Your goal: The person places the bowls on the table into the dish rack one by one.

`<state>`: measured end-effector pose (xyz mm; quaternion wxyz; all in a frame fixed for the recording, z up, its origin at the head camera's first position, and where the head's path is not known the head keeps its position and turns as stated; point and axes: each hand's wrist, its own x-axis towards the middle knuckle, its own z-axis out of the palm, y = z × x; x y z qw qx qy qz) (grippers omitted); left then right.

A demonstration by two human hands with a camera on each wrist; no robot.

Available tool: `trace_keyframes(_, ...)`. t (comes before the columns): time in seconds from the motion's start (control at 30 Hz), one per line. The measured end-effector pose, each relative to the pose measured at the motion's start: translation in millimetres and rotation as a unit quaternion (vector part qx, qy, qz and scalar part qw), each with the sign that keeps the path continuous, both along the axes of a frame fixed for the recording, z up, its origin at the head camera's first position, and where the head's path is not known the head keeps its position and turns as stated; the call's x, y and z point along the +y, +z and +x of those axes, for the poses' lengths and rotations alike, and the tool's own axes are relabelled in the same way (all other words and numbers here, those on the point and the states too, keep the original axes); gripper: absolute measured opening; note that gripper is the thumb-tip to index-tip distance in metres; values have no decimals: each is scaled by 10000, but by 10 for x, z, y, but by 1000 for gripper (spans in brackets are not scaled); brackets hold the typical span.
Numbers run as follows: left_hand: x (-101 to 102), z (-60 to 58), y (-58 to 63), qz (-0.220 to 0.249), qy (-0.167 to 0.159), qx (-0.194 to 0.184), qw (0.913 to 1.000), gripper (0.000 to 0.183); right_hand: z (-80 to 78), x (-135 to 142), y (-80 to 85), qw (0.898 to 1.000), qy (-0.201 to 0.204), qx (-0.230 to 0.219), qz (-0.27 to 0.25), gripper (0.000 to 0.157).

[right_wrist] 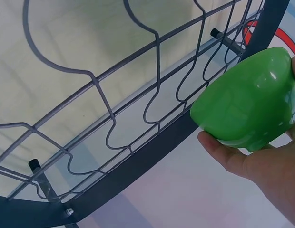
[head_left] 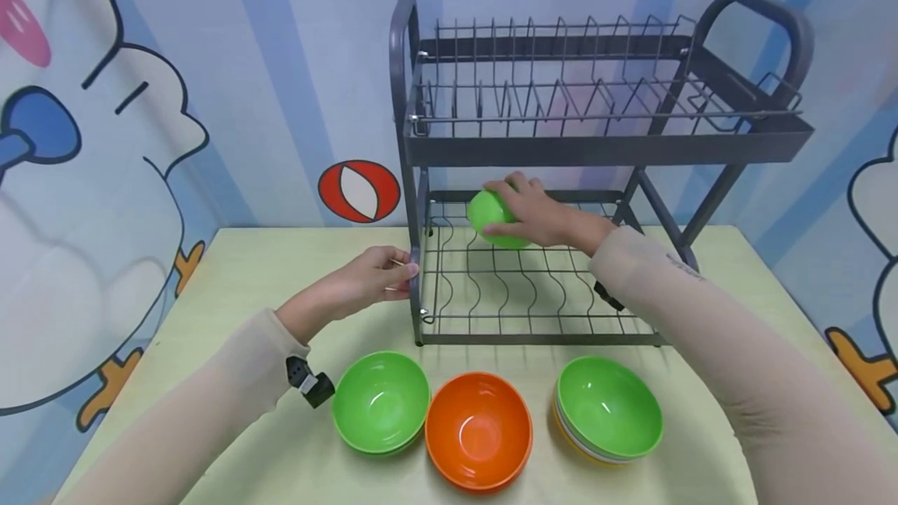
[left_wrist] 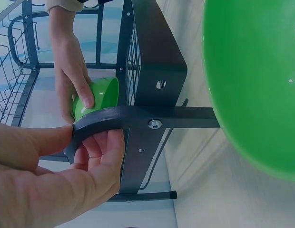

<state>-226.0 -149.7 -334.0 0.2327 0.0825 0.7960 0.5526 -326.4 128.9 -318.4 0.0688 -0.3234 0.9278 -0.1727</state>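
Observation:
A dark grey two-tier dish rack [head_left: 603,150] stands on the table. My right hand [head_left: 529,213] grips a green bowl [head_left: 486,210] between thumb and fingers, over the back left part of the rack's lower tier. In the right wrist view that bowl [right_wrist: 247,99] is tilted, close to the wire shelf [right_wrist: 159,85]; whether it touches the wires I cannot tell. With thumb and fingers my left hand [head_left: 382,275] holds the rack's left front upright [head_left: 415,271]. The left wrist view shows the left hand [left_wrist: 66,175] curled round this bar [left_wrist: 109,115].
In front of the rack are a green bowl stack [head_left: 382,404], orange bowls [head_left: 479,431] and, at right, a green bowl [head_left: 609,405] nested on white and yellow ones. The upper tier [head_left: 610,148] overhangs the right hand. A cartoon-printed wall [head_left: 281,100] stands behind.

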Motion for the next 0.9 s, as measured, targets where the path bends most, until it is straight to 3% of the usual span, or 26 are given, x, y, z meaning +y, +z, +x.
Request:
trace_keyframes(0.47,-44,0,-6,62,15,-23,10000,35,-150,-256,-17,9987,-35,-105,493,79)
trace_keyframes(0.9,-11,-23,-2,84,28,-114,9999,34,-212,-341,-76,9985,24,-68,544,80)
